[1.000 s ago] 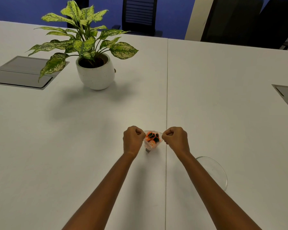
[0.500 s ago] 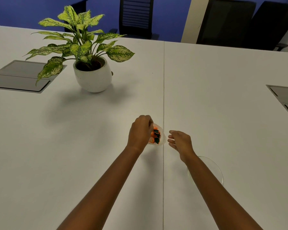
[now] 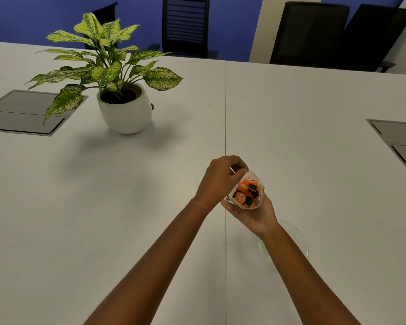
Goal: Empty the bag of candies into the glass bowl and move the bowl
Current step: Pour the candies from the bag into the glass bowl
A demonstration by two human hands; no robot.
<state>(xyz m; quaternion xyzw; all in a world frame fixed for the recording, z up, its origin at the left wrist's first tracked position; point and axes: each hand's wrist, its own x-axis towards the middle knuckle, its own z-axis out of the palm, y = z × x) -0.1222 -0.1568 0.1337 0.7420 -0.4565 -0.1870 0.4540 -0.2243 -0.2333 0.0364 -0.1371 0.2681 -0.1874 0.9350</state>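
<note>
A small clear bag of candies (image 3: 247, 193) is held above the white worktop (image 3: 314, 160), just beyond the glass bowl (image 3: 298, 240). The bag is cradled from below by the right hand (image 3: 252, 213), palm up, with the fingers (image 3: 227, 204) curled under its lower edge. The top of the bag is pinched by the left hand (image 3: 220, 179), whose fingers are clenched on the plastic at the far edge. Orange and dark green wrappers are seen through the plastic; all candies are inside the bag. The glass bowl rests on the worktop, on the near side of the bag and partly hidden by the right forearm; nothing is seen in the visible part of it. The seam of the worktop (image 3: 225, 113) runs just left of the bowl. A potted plant (image 3: 124, 90) in a white pot stands well beyond the bowl and to its left. A grey cable hatch (image 3: 21, 113) is set into the worktop left of the plant, and another (image 3: 399, 139) far to the right of the bowl.
</note>
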